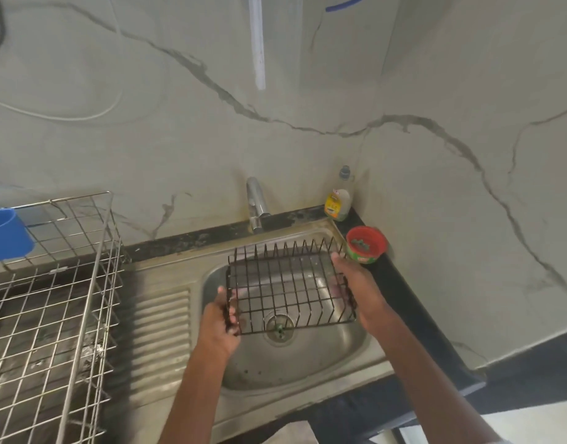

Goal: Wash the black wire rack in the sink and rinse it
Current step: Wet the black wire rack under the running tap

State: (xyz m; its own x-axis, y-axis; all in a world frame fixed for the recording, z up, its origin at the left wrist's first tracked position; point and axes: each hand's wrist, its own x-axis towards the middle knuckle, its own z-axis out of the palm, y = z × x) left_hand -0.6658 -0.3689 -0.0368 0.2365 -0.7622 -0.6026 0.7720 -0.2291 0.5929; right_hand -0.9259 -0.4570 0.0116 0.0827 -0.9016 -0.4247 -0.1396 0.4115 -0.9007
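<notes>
The black wire rack [288, 288] hangs level over the steel sink [308, 363], its row of upright prongs along the far side. My left hand [219, 325] grips the rack's left edge. My right hand [356, 283] holds its right edge, fingers curled over the wire. The drain [279, 326] shows through the rack's grid. The chrome tap [256, 203] stands behind the sink, and no water is visible running from it.
A silver wire dish basket [51, 299] fills the counter at left, with a blue cup [5, 235] hung on it. A ribbed drainboard [162, 328] lies between basket and sink. A dish soap bottle [338, 200] and a red-green tub [365, 245] stand at the back right corner.
</notes>
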